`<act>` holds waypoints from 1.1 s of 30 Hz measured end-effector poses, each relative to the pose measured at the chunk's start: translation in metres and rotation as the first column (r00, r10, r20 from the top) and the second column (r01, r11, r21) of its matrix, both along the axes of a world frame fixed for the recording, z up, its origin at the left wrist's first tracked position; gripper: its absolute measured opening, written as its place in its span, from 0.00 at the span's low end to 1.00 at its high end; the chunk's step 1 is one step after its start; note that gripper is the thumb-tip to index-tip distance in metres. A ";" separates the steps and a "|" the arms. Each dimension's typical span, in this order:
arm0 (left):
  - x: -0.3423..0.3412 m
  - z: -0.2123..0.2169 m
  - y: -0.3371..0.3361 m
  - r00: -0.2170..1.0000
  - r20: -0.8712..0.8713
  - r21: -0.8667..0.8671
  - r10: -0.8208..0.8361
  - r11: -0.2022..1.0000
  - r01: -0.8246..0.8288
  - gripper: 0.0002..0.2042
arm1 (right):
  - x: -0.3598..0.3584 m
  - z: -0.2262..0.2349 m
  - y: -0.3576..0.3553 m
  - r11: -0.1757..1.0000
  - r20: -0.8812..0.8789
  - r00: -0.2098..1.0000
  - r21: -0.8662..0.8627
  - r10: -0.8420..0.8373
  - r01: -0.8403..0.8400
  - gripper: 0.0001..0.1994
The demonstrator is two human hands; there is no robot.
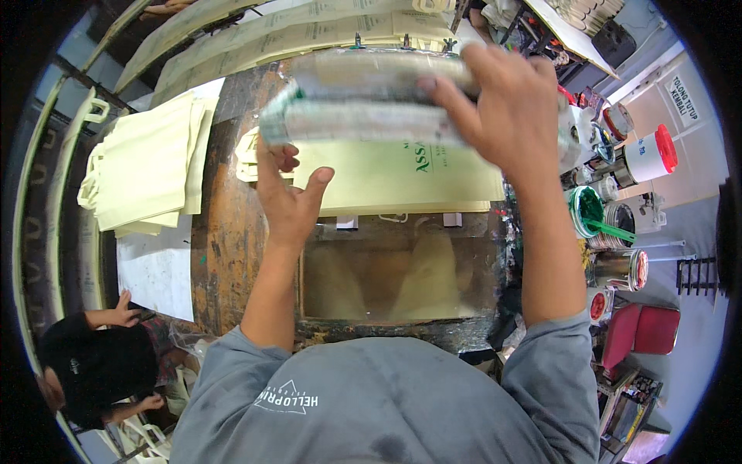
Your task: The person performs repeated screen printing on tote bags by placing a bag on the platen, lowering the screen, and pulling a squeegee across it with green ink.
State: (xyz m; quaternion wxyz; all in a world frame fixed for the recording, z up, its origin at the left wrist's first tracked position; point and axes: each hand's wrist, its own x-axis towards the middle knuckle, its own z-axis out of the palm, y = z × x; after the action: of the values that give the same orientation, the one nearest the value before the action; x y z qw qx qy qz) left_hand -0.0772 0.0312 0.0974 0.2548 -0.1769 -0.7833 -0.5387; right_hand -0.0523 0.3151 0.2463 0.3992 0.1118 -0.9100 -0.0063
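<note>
A screen-printing frame (pixel 371 121), blurred by motion, is tilted up above the table, with clamps at its far side. My right hand (pixel 506 112) grips it near its right end, thumb on the near side and fingers over the top. Beneath the frame lies a pale yellow tote bag (pixel 363 189) with green print; the frame covers its far part. My left hand (pixel 287 189) is at the frame's near left corner, beside the bag's left edge. Its thumb stands apart and some fingers are bent, their tips partly hidden. I see nothing held in it.
A stack of yellow bags (pixel 147 166) lies on the left. The paint-stained wooden table (pixel 220 247) has a glass pane (pixel 382 286) near me. Paint tubs, including a green one (pixel 587 207), stand at the right. Another person (pixel 100 363) is at the lower left.
</note>
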 end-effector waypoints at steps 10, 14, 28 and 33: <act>0.006 -0.121 -0.024 0.884 0.126 -0.476 0.451 0.809 -0.345 0.27 | -0.018 0.021 0.003 0.997 0.040 0.998 -0.072 -0.038 0.041 0.36; -0.013 -0.127 -0.037 0.877 0.166 -0.448 0.451 0.826 -0.341 0.17 | -0.008 0.012 -0.002 0.998 0.003 1.000 -0.067 -0.020 0.020 0.35; -0.059 0.052 -0.211 0.924 0.163 0.164 0.346 0.914 -0.371 0.19 | -0.008 0.012 0.006 0.997 0.050 0.997 -0.056 -0.050 0.053 0.39; -0.028 0.037 -0.410 0.754 0.054 -0.019 0.655 0.755 -0.655 0.23 | -0.024 0.025 0.008 0.995 0.073 0.992 -0.004 -0.100 0.101 0.39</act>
State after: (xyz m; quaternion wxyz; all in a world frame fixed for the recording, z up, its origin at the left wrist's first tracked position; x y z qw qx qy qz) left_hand -0.1051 -0.3786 0.1346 0.4048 0.1237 -0.8024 -0.4208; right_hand -0.0758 0.3230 0.2710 0.3656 0.0645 -0.9284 -0.0186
